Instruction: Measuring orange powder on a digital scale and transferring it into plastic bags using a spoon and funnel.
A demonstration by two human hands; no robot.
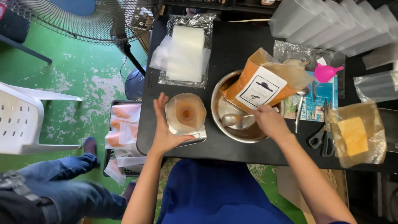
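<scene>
My left hand [165, 129] cups the left side of a small clear pouch [185, 113] with orange-brown powder in it, which stands on a small scale [194, 135]. My right hand [269, 120] holds a metal spoon [234, 119] by its handle, bowl pointing left, over a steel bowl [232, 132]. A large orange bag with a white label [265, 85] leans in the bowl.
On the black table [232, 45] lie a stack of white bags on foil [184, 52], a pink funnel [326, 72], scissors [323, 139], a bag with a yellow block [357, 133] and rows of clear pouches [331, 23]. A tray of filled pouches [124, 128], a white chair [25, 118], a fan [91, 20] and another person's legs [54, 186] are to the left.
</scene>
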